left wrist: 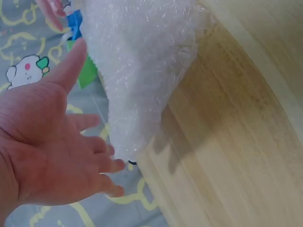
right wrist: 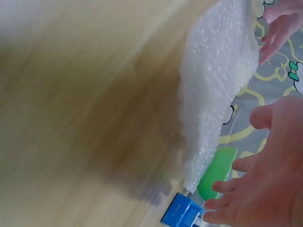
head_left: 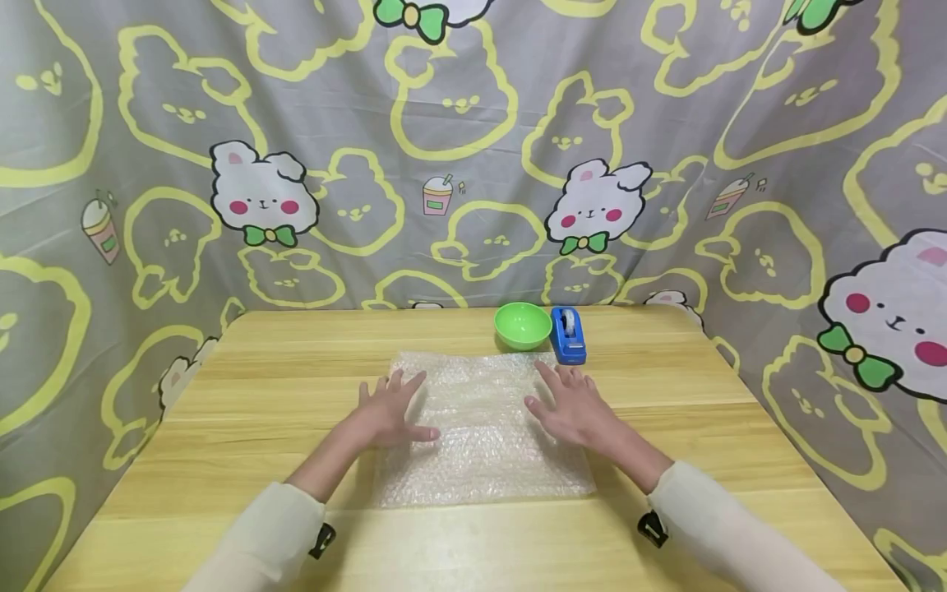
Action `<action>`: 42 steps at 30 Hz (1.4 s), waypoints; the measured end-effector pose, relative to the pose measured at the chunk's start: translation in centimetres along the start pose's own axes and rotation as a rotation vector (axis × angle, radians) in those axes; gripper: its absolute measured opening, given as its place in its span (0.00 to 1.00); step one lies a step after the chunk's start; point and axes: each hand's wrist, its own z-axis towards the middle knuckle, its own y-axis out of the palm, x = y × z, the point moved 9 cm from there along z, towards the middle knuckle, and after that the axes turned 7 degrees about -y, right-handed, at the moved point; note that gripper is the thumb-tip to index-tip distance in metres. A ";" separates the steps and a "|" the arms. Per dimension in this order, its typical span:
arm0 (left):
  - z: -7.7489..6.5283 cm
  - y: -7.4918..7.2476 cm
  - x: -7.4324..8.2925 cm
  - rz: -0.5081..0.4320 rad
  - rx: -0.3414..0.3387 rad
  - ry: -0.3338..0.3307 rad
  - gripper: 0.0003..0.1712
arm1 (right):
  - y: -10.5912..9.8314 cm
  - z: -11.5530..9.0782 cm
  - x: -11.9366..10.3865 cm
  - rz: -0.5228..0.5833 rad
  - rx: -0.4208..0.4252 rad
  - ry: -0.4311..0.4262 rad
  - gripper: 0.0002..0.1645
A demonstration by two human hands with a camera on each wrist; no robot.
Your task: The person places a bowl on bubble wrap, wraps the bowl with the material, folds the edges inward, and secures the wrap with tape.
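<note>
A sheet of clear bubble wrap (head_left: 481, 444) lies flat in the middle of the wooden table. Over its left edge hovers my left hand (head_left: 386, 413), fingers spread and holding nothing. My right hand (head_left: 575, 409) hangs over the right edge with its fingers apart, also holding nothing. In the left wrist view the left palm (left wrist: 52, 146) is beside the bubble wrap (left wrist: 142, 61), with a gap between. The right wrist view has the right hand (right wrist: 270, 175) near the bubble wrap (right wrist: 213, 85), green bowl (right wrist: 218, 172) and blue tape dispenser (right wrist: 182, 210).
Behind the sheet, the green bowl (head_left: 522, 326) stands upright near the table's back edge. Right beside it is the blue tape dispenser (head_left: 568, 335) with a roll of tape. A patterned grey curtain (head_left: 473, 238) hangs round the back and sides of the wooden table (head_left: 296, 353).
</note>
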 end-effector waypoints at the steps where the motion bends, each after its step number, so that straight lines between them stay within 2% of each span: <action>1: -0.1 0.3 0.1 0.009 -0.025 -0.001 0.60 | 0.2 -0.1 0.0 -0.001 -0.013 0.001 0.42; 5: -0.1 1.4 -0.3 0.052 -0.103 -0.023 0.64 | 0.6 -0.2 0.0 0.015 -0.026 0.006 0.42; 9: 0.1 2.4 -0.8 0.089 -0.140 -0.035 0.66 | 0.7 -0.2 0.1 0.026 -0.019 0.011 0.43; 14: 0.3 2.8 -1.2 0.087 -0.131 -0.039 0.66 | 0.2 0.5 0.5 0.061 -0.013 0.040 0.44; 22: 0.2 3.0 -1.7 0.051 -0.129 -0.037 0.67 | -1.7 3.0 1.6 0.188 0.020 0.084 0.46; 33: 0.2 2.8 -1.1 0.016 -0.148 -0.036 0.67 | -5.9 7.1 4.9 0.261 0.215 0.216 0.41; 42: 0.3 3.1 -1.5 -0.002 -0.158 -0.045 0.67 | -5.6 8.6 6.0 0.278 0.184 0.265 0.39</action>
